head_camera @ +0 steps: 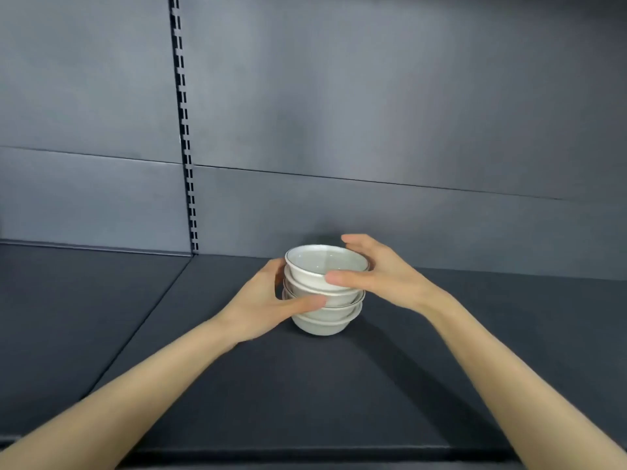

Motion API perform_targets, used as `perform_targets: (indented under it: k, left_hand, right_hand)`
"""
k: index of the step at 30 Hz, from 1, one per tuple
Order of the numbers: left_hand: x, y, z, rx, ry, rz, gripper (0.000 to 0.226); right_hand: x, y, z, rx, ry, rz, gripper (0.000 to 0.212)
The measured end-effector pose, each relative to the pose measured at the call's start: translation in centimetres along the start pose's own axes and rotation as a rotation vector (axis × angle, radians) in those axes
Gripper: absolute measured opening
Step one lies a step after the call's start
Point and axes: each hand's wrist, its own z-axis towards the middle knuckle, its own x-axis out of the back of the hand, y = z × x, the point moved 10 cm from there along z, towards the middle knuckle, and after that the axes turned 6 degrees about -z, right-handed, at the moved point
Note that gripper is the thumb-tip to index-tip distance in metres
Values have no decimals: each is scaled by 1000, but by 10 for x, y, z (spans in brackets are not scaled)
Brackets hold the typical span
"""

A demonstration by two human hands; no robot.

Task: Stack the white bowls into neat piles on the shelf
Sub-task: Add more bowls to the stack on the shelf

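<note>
Bowl stack point(325, 325): several white bowls are sitting nested, open side up, on the shelf point(305, 395), mid-view, near the back panel point(390, 113) but apart from it.
Top bowl point(325, 262): is sitting slightly askew on the bowls beneath, its rim tilting; a thin dark line is running round that rim.
Left hand point(268, 300): is wrapping the left side of the bowl stack, with the thumb lying across the front of the lower bowls; the fingers are curling behind, mostly hidden.
Right hand point(383, 273): is gripping the top bowl from the right, the thumb pressing on its near wall and the fingers arching round the far rim.
Forearms: left forearm point(135, 385) and right forearm point(509, 385), both bare, are reaching in from the bottom corners.
Shelf surface: dark grey and matt; a seam point(146, 320) is running diagonally along its left part.
Shadow point(390, 354): is falling from the bowl stack toward the near right.
Back panel: lighter grey sheet metal, with a horizontal joint crossing it.
Slotted upright point(185, 137): is running from the top edge down to the shelf, left of the bowl stack.
</note>
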Motion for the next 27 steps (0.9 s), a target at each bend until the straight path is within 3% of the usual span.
perform_targets:
  k: [4, 8, 15, 23, 25, 27]
  left_hand:
    - [2, -9, -3, 22, 123, -26, 63]
    - [1, -7, -6, 2, 173, -56, 58]
    - [-1, -9, -7, -21, 170, -131, 57]
    - [-9, -24, -8, 58, 62, -119, 78]
    - [-10, -29, -8, 80, 51, -118, 82]
    - [-12, -30, -7, 82, 56, -128, 82]
  right_hand:
    - [1, 6, 4, 31, -22, 73, 97]
    - [1, 9, 4, 64, 0, 159, 97]
    - [2, 6, 3, 87, 19, 180, 100]
    - [-7, 15, 0, 59, -73, 281, 111]
    - [-14, 21, -4, 39, -128, 313, 102]
    - [-21, 25, -7, 44, -176, 342, 70]
